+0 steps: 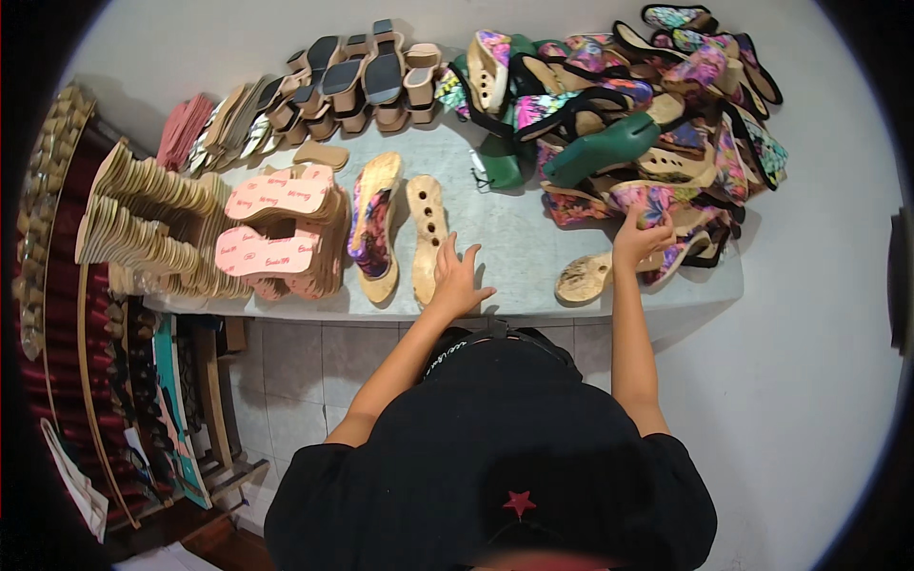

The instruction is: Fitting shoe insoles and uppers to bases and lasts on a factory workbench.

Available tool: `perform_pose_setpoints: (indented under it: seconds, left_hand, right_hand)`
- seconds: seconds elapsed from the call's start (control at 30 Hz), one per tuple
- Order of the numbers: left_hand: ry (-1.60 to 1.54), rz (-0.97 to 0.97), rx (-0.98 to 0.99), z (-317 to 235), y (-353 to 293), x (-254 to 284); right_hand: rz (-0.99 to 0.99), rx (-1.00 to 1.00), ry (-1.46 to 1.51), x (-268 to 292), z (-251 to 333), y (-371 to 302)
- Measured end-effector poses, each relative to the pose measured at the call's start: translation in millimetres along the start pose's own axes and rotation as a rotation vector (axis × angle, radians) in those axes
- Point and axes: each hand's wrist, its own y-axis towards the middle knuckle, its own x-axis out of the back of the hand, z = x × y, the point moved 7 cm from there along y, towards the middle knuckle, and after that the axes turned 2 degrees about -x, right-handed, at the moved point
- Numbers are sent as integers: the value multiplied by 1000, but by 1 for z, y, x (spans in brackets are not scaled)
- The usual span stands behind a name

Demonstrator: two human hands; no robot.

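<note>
Left hand (460, 285): fingers spread, partly covering the right edge of the holed sole (421, 236) on the table (509, 247); contact unclear. Right hand (640, 244): fingers curled at the floral shoe (644, 197) in the pile (693, 165); contact partly hidden, pinch cannot be told.

White wall (800, 400), grey tiled floor (290, 366), pale table (509, 252)
</note>
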Motion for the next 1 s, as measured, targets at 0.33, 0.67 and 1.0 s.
perform_pose_setpoints:
  seconds: [0.33,0.67,1.0]
  left_hand:
    - [-233,106,-191,-69,36,-43]
    - [-429,82,-288,-63,24,-12]
    - [-925,-232,-105,43,6,20]
  right_hand:
    - [604,-985,893,-63,-87,0]
    - [777,-242,698,-9,26,-90]
    - [1270,136,500,-71,141,-207]
